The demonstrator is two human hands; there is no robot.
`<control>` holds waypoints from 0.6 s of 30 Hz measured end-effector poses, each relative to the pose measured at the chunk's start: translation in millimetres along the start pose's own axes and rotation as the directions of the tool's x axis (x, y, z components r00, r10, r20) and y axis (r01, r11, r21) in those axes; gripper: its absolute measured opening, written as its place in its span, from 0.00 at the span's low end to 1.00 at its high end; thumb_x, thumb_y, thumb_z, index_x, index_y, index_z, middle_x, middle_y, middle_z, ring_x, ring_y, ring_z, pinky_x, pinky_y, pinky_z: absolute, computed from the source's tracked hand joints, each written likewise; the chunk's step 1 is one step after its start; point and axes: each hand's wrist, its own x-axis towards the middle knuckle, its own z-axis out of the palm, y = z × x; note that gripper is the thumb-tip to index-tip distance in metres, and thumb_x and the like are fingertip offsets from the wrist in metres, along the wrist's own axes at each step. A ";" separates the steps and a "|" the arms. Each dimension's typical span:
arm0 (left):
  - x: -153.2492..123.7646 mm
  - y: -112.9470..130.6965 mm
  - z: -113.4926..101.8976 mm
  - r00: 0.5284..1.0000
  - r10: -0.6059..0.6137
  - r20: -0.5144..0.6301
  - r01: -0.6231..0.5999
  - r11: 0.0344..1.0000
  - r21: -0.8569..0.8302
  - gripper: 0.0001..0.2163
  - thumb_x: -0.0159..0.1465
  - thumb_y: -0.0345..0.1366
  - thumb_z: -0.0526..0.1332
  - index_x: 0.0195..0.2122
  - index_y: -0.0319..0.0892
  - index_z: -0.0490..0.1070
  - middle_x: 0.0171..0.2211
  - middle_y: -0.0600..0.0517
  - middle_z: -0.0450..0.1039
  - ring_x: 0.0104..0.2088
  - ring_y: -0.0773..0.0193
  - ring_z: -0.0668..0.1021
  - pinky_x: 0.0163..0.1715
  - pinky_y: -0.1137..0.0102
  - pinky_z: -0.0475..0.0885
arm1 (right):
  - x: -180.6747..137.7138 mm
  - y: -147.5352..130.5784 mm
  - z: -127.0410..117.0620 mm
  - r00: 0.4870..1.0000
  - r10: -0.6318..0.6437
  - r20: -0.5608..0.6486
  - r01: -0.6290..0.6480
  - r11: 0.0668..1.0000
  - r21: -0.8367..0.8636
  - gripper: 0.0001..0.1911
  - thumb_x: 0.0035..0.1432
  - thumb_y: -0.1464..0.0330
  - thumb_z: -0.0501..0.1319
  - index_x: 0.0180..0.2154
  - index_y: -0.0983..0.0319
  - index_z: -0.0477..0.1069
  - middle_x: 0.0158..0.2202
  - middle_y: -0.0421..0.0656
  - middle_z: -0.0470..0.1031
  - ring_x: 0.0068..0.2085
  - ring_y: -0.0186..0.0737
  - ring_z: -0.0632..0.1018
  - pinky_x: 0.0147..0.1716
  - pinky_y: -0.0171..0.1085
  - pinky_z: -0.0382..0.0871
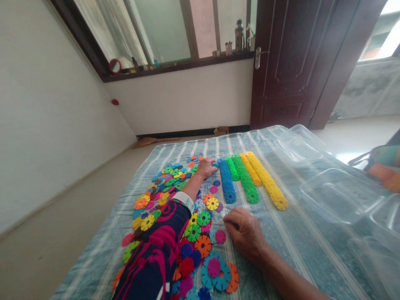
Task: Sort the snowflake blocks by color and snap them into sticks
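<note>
My left hand (pixel 206 168) reaches across the loose pieces, its fingers closed on a small blue notched disc (pixel 215 165) beside the far end of the blue row (pixel 227 183). My right hand (pixel 245 231) rests on the cloth below the rows, fingers curled in, with nothing showing in them. Overlapping notched discs form the rows: right of the blue one lie a short bright green row (pixel 232 170), a longer green row (pixel 246 179), a short yellow row (pixel 251 171) and a long yellow row (pixel 267 181). My left forearm partly covers a pile of mixed-colour discs (pixel 203 218).
Clear plastic containers (pixel 340 193) stand along the right side of the striped cloth (pixel 275 250). A patterned bundle (pixel 386 166) is at the right edge. Beyond the far edge are a wall, a dark red door (pixel 284 62) and a window ledge (pixel 187 64) with bottles and a mirror.
</note>
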 end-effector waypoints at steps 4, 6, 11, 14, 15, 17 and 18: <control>-3.1 0.1 -4.0 0.999 -0.037 -0.004 0.037 0.999 -0.037 0.18 0.48 0.28 0.63 0.42 0.37 0.77 0.34 0.49 0.78 0.33 0.62 0.77 0.38 0.71 0.71 | 0.5 -1.1 -1.2 1.000 0.003 0.010 -0.002 1.000 -0.009 0.09 0.57 0.74 0.57 0.27 0.60 0.73 0.28 0.40 0.72 0.33 0.36 0.71 0.34 0.33 0.62; -5.2 0.2 -5.0 0.999 -0.054 -0.008 0.054 0.997 -0.055 0.17 0.48 0.28 0.63 0.41 0.37 0.77 0.31 0.50 0.78 0.33 0.62 0.77 0.38 0.71 0.70 | 0.6 -1.3 -1.3 1.000 -0.001 0.011 0.001 1.000 -0.014 0.09 0.56 0.75 0.57 0.27 0.60 0.72 0.27 0.40 0.71 0.33 0.36 0.71 0.34 0.33 0.62; -8.7 0.9 -2.9 0.995 -0.089 -0.040 0.084 0.990 -0.115 0.15 0.46 0.27 0.63 0.37 0.39 0.78 0.30 0.53 0.77 0.33 0.64 0.76 0.38 0.73 0.70 | 0.2 -0.4 -0.4 1.000 -0.006 -0.001 0.006 1.000 -0.018 0.09 0.55 0.75 0.57 0.27 0.60 0.73 0.27 0.40 0.71 0.33 0.35 0.71 0.33 0.33 0.61; -8.0 -0.4 -1.3 0.992 -0.112 -0.066 0.099 0.980 -0.171 0.15 0.45 0.26 0.63 0.36 0.39 0.77 0.33 0.53 0.77 0.33 0.65 0.76 0.37 0.73 0.70 | -0.1 0.1 -0.1 1.000 -0.004 0.001 0.004 1.000 -0.013 0.09 0.56 0.75 0.58 0.27 0.59 0.73 0.27 0.40 0.71 0.33 0.35 0.71 0.33 0.33 0.62; -7.3 -1.4 -1.0 0.990 -0.122 -0.072 0.106 0.975 -0.196 0.15 0.45 0.27 0.64 0.36 0.39 0.77 0.34 0.52 0.77 0.33 0.65 0.76 0.37 0.73 0.70 | -0.1 0.2 -0.1 1.000 -0.003 0.001 0.003 1.000 -0.010 0.09 0.56 0.75 0.58 0.27 0.59 0.73 0.27 0.40 0.72 0.33 0.35 0.71 0.33 0.33 0.62; -5.0 -4.1 -0.6 0.985 -0.151 -0.081 0.126 0.960 -0.250 0.14 0.45 0.28 0.65 0.36 0.38 0.77 0.34 0.51 0.77 0.32 0.66 0.76 0.35 0.74 0.70 | 0.0 0.1 -0.3 1.000 -0.001 0.002 0.001 1.000 -0.005 0.09 0.56 0.75 0.58 0.28 0.59 0.73 0.28 0.40 0.72 0.33 0.36 0.71 0.34 0.33 0.62; -3.5 -5.7 -0.4 0.982 -0.169 -0.084 0.140 0.951 -0.277 0.14 0.46 0.29 0.65 0.36 0.38 0.77 0.34 0.51 0.77 0.31 0.66 0.76 0.33 0.74 0.70 | 0.1 0.0 -0.5 1.000 0.002 0.003 -0.002 1.000 -0.005 0.08 0.56 0.75 0.58 0.28 0.59 0.73 0.28 0.40 0.72 0.33 0.36 0.71 0.34 0.33 0.62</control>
